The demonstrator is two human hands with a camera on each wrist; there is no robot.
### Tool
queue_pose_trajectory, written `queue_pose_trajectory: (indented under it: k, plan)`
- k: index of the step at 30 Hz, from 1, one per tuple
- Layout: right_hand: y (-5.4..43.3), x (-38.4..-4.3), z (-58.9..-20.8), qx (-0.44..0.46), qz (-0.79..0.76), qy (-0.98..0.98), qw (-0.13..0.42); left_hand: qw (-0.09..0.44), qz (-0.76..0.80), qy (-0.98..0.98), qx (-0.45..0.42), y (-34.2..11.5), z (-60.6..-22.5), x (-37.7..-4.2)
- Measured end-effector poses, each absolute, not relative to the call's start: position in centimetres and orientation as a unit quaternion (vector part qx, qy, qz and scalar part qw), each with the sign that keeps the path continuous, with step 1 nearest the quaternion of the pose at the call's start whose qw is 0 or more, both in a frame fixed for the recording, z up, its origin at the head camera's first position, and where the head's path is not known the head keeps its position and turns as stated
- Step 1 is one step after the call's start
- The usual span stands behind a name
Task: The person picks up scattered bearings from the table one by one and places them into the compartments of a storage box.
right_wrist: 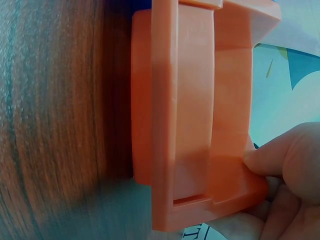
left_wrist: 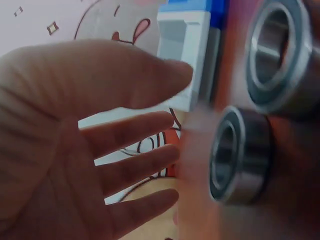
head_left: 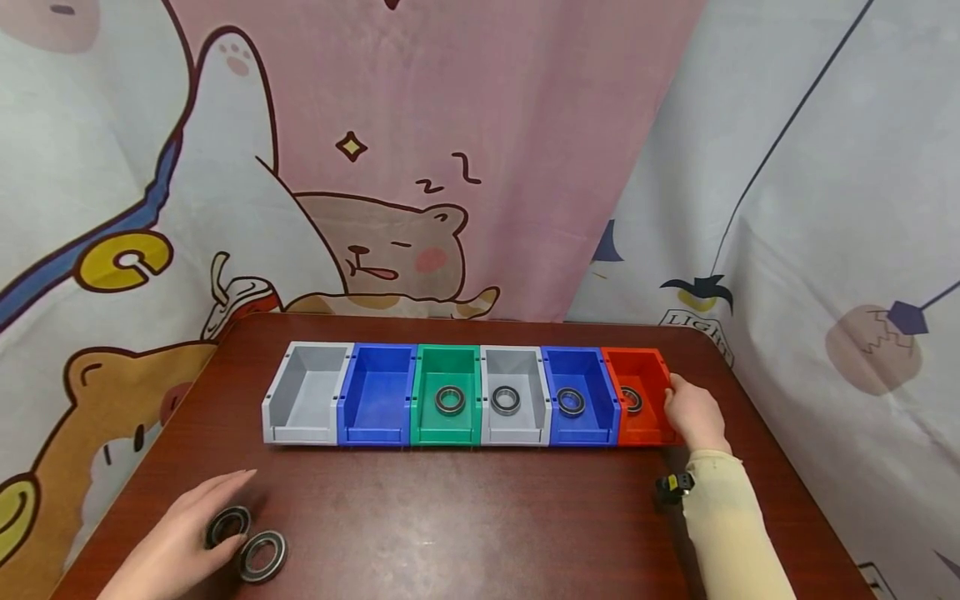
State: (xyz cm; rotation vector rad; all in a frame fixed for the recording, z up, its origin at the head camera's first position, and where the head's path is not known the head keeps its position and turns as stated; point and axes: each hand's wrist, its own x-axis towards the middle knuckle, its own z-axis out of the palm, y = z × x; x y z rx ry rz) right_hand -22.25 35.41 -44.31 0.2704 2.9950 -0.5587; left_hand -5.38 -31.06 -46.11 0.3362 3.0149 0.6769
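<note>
My left hand (head_left: pixel 176 533) is beside two ball bearings at the front left of the table, its fingers extended and the thumb apart in the left wrist view. One bearing (head_left: pixel 213 528) lies between the thumb and fingers as seen from the head, and the other bearing (head_left: pixel 281 550) is just right of the thumb tip. At the right end of the row, my right hand (head_left: pixel 696 414) pinches the side wall of a red bin (head_left: pixel 648 433). The right wrist view has the thumb (right_wrist: pixel 255 161) on the inner side of that wall. Inside the red bin lies a bearing (head_left: pixel 638 400).
Left of the red bin, the joined row has a blue bin (head_left: pixel 585 436), a grey bin (head_left: pixel 515 436) and a green bin (head_left: pixel 446 436), each with one bearing. Another blue bin (head_left: pixel 375 408) and grey bin (head_left: pixel 307 408) finish it. A printed curtain (head_left: pixel 562 167) hangs behind the brown table (head_left: pixel 450 517).
</note>
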Motion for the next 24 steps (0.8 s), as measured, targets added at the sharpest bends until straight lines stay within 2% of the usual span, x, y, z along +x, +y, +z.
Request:
queue_pose_trajectory:
  k: [6,11,24]
  plan:
    - [35.4,-22.2,-44.4,0.086,-0.182,0.979,0.040,0.081,0.217,0.969,0.087,-32.4,-47.4,-5.5]
    - [35.5,-22.2,-44.5,0.081,-0.183,0.979,0.037,0.108,0.202,0.970,0.075,-32.7,-48.1,-5.8]
    - [35.5,-22.2,-44.4,0.079,-0.183,0.979,0.037,0.085,0.170,0.980,0.051,-31.8,-48.4,-5.8]
